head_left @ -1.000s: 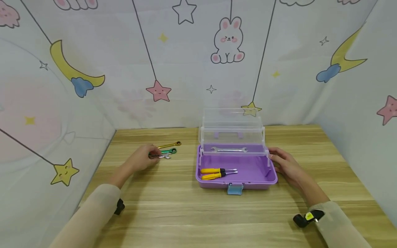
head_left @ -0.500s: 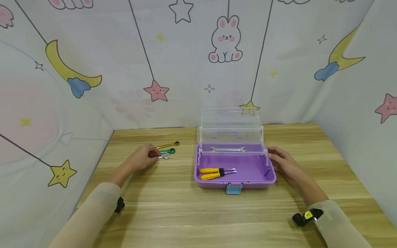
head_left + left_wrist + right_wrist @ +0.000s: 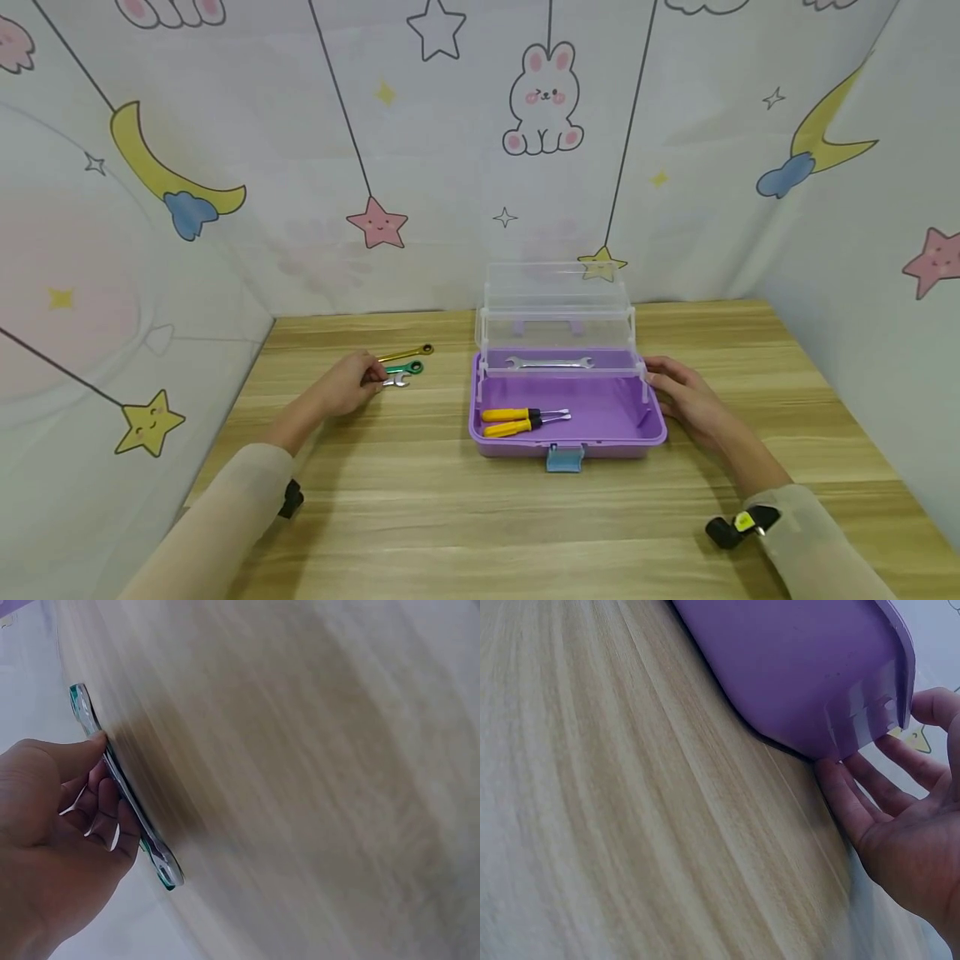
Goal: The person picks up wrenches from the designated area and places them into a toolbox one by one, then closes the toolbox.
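Note:
My left hand pinches a silver wrench between thumb and fingers, low over the table; its open end pokes out past the fingertips in the head view. Just behind it lies a green ratchet wrench, and farther back a gold ratchet wrench, both partly hidden by the hand. My right hand rests against the right end of a purple toolbox, its fingers on the outer wall and the thumb near the rim. The toolbox lid and clear trays are raised.
Inside the toolbox lie two yellow-handled screwdrivers. A silver double open-end wrench shows at the lowest clear tray. A blue latch hangs at the front. A printed cloth stands behind the wooden table.
The head view has shifted slightly. My left hand stays at the silver wrench with only a slight move of its fingers. The right hand keeps its place at the toolbox.

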